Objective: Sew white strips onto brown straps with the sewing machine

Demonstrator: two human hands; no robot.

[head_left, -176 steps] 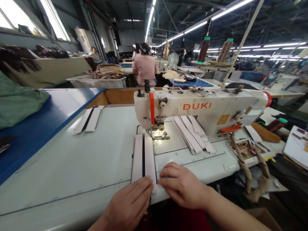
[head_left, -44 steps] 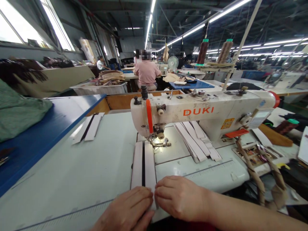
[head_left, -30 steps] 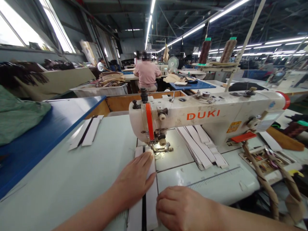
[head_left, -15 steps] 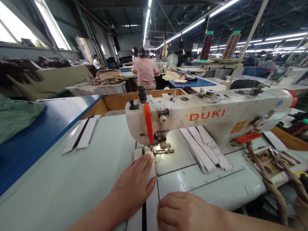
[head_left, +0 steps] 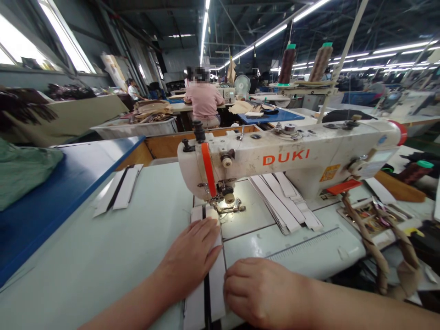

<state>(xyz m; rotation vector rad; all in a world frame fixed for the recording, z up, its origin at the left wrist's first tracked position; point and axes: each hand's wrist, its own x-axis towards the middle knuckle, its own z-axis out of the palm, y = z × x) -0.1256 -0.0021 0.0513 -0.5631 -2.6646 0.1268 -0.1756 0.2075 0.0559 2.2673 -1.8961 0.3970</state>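
Pressed flat by the spread left hand (head_left: 192, 250), the long black-centred white strip (head_left: 216, 298) is laid up to the white metal sewing machine (head_left: 288, 143); any pinch by the curled right hand (head_left: 259, 288) cannot be told. Feeding seems underway; straight guiding, presumably, is required.

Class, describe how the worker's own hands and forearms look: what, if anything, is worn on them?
The left hand and right hand are ungloved, with no rings showing. The left forearm and right forearm are bare to the picture's edge: no sleeve, watch or bracelet in view. Nail details are too small to tell.
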